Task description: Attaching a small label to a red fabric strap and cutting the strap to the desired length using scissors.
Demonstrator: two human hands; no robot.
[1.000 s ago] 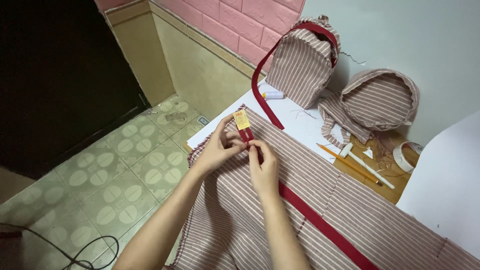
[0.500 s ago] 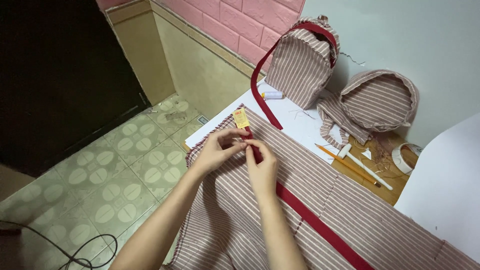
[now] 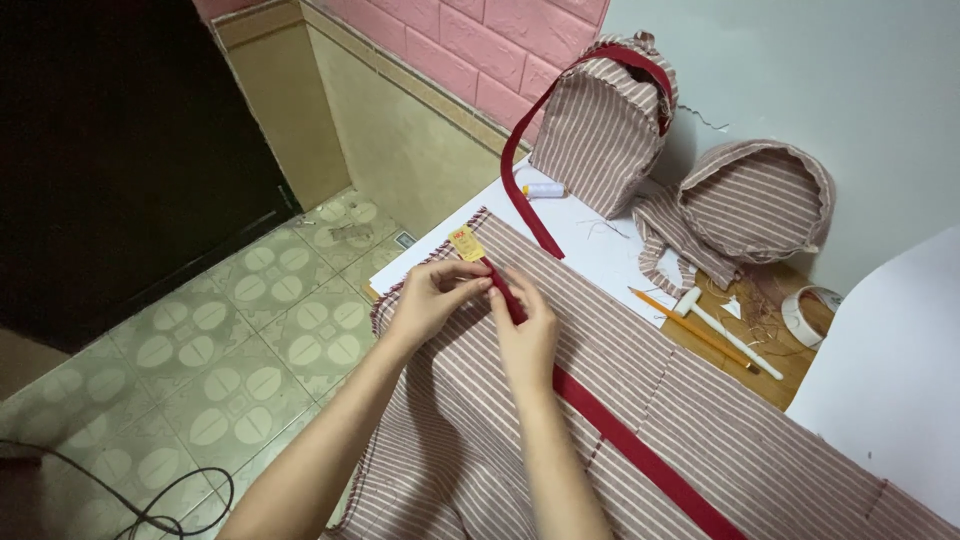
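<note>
**Both hands pinched on the red strap's end**

Fingers of the left hand (image 3: 432, 298) and the right hand (image 3: 522, 330) are pressed together on the red webbing strap (image 3: 610, 432), close to the small yellow tag (image 3: 466, 243) at its far end. The strap is laid diagonally across the striped fabric (image 3: 720, 440) spread on the table (image 3: 600, 240). Judging by this, the strap is only placed and being lined up at one end; no pins or stitching along it can be made out. A striped bag (image 3: 600, 130), a round striped piece (image 3: 760, 200), a pencil (image 3: 690, 325) and a tape roll (image 3: 808, 315) lie beyond.
</note>
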